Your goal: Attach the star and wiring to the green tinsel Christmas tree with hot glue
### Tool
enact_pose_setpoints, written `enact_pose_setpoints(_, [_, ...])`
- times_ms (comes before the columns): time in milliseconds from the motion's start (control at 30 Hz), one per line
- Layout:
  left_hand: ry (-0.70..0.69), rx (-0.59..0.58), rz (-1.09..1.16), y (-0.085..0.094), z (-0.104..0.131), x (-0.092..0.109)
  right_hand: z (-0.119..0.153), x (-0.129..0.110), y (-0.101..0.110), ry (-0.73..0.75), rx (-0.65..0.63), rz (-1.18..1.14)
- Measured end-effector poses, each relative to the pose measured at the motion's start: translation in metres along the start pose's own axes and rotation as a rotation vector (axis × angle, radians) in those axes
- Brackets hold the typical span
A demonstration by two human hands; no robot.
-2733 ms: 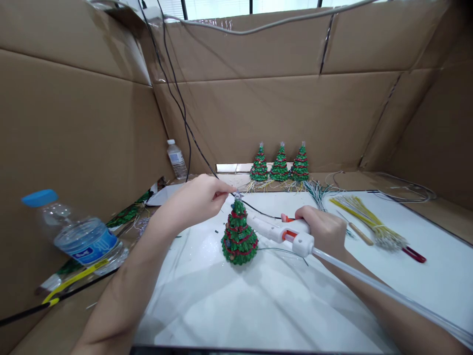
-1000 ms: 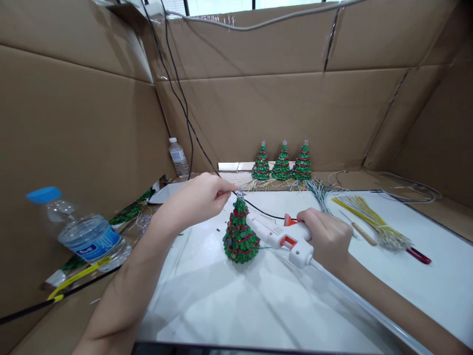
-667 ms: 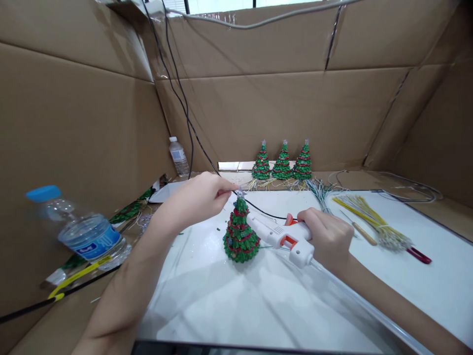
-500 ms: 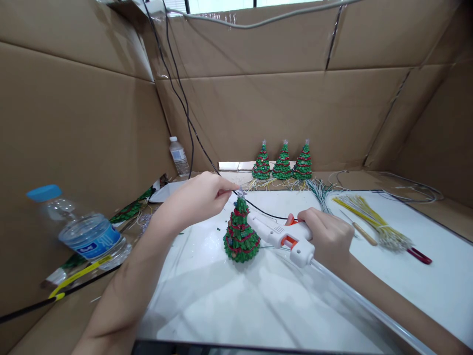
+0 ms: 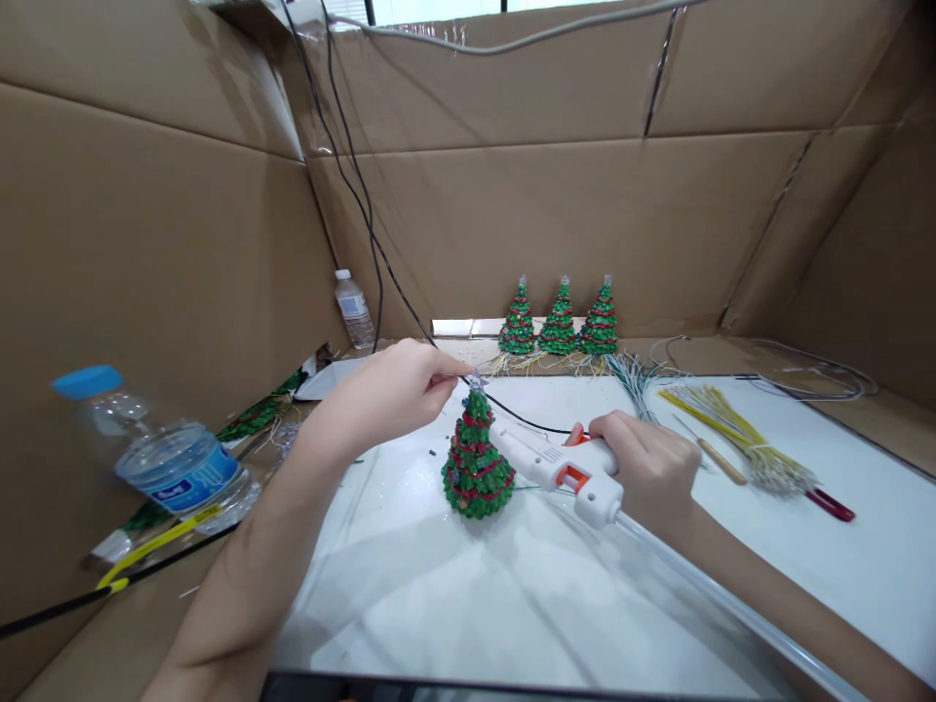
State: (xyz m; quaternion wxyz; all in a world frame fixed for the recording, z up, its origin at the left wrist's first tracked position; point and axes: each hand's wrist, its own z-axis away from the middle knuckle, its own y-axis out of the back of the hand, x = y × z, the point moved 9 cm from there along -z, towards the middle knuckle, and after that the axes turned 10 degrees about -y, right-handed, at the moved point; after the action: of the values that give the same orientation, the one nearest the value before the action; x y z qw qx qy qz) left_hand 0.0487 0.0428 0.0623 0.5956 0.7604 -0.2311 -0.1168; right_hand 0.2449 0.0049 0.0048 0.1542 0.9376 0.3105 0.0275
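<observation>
A small green Christmas tree ornament (image 5: pixel 479 468) with red garlands stands upright on the white work surface (image 5: pixel 439 604). At its tip is a clear star (image 5: pixel 477 381), which my left hand (image 5: pixel 409 385) pinches between thumb and forefinger. My right hand (image 5: pixel 650 463) is wrapped round a white and orange hot glue gun (image 5: pixel 541 458). The gun's nozzle points left, at the upper right side of the tree; whether it touches is hard to tell. A long clear glue stick (image 5: pixel 731 595) sticks out of the gun's back end toward the lower right.
Three finished-looking trees (image 5: pixel 560 322) stand in a row at the back by the cardboard wall (image 5: pixel 512 224). To the right lie bundled yellow wires (image 5: pixel 723 419) and a wooden-handled awl (image 5: pixel 722 462). A large water bottle (image 5: pixel 182 468) and a smaller bottle (image 5: pixel 355 310) are on the left.
</observation>
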Motion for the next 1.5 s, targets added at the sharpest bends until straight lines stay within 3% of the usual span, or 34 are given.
enact_pose_setpoints(867, [-0.004, -0.001, -0.023, 0.002, -0.001, 0.003, 0.0, 0.009, 0.0, -0.036, 0.043, 0.001])
enact_pose_setpoints(1500, [0.02, -0.023, -0.042, 0.002, -0.001, 0.002, 0.0, 0.026, -0.007, -0.122, -0.033, -0.012])
